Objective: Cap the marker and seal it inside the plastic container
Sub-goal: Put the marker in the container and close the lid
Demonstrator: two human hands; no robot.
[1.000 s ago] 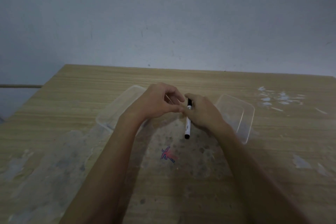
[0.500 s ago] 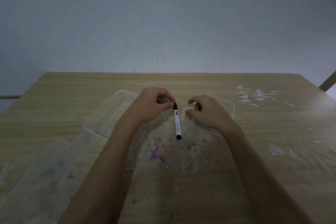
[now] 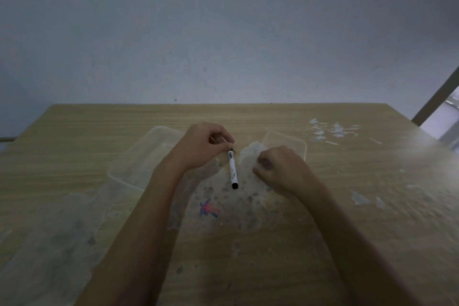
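You are pinching the top end of the marker (image 3: 232, 169) between the fingertips of your left hand (image 3: 201, 148), which are closing tightly around it. The marker is hanging almost upright over the table (image 3: 99, 126), its black lower end pointing down toward you. Whether the cap is on that top end is hidden by your fingers.

Your right hand (image 3: 280, 171) is curling into a loose fist just beside the marker, apart from it; you cannot tell from here whether it is holding anything.

The clear container (image 3: 139, 164) is lying on the table behind your left wrist, partly covered by it. The clear lid (image 3: 288, 143) is resting behind your right hand.

A small red and blue scribble (image 3: 208, 208) is showing on the tabletop, just below the marker, between your forearms.
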